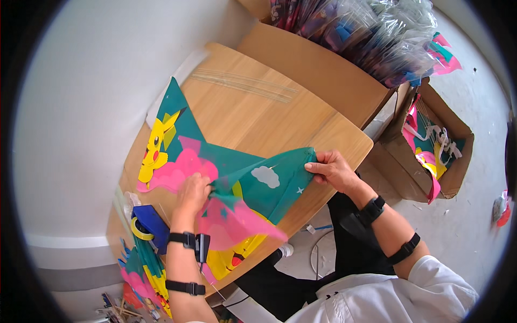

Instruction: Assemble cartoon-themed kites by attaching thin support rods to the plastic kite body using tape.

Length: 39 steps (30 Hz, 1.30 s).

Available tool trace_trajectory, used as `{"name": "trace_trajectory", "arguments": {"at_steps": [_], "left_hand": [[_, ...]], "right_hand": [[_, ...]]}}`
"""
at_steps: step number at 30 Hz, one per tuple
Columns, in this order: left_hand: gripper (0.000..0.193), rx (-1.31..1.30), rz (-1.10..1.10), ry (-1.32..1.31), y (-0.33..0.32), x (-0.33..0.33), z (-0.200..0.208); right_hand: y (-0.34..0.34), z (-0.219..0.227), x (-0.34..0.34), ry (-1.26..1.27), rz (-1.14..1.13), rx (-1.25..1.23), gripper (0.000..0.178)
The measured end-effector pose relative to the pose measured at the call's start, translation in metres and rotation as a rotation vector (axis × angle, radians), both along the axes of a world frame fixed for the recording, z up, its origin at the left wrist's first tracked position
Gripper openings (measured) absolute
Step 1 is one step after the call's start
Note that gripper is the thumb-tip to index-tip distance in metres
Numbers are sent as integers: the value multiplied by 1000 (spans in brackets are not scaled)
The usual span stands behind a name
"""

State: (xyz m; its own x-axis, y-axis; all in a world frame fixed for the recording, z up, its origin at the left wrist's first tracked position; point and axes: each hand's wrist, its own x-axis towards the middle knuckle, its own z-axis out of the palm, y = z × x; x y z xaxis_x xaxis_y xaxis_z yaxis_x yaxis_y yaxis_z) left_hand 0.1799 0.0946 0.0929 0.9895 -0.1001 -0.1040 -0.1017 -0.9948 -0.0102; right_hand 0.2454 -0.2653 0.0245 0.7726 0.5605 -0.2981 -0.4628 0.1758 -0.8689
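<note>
A thin green and pink kite, printed with yellow cartoon figures and a small white cloud, lies across the wooden table. Its left wing rests flat on the tabletop, while the right part is lifted, creased and partly folded. My left hand is closed on the gathered cloth near the middle, beside the pink cloud shape. Between thumb and fingers, my right hand pinches the green corner at the right edge of the table. A loose pink flap hangs between the hands, slightly smeared by motion.
Several thin rods lie along the far side of the table. A blue tape dispenser and more kite cloth are at the left. Cardboard boxes hold clear-wrapped packs; an open box stands right.
</note>
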Motion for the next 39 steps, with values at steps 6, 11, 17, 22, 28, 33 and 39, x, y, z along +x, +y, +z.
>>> {"name": "trace_trajectory", "arguments": {"at_steps": [6, 11, 17, 22, 28, 33, 39], "left_hand": [[21, -263, 452, -71, 46, 26, -24], [25, -872, 823, -160, 45, 23, 36], [35, -929, -245, 937, -54, -59, 102], [48, 119, 321, 100, -47, -93, 25], [50, 22, 422, -247, 11, -98, 3], [6, -311, 637, -819, 26, -147, -8], [11, -766, 1322, -1166, 131, -241, -23]], "right_hand": [[19, 5, -7, 149, -137, -105, 15], [17, 2, -4, 145, -212, -152, 14], [21, 1, -5, 153, -235, -174, 13], [18, 2, -5, 90, -190, -266, 10], [20, -5, -14, 70, -249, -298, 7], [18, -15, -13, 51, -260, -218, 6], [27, -15, -21, 67, -300, -205, 5]]}}
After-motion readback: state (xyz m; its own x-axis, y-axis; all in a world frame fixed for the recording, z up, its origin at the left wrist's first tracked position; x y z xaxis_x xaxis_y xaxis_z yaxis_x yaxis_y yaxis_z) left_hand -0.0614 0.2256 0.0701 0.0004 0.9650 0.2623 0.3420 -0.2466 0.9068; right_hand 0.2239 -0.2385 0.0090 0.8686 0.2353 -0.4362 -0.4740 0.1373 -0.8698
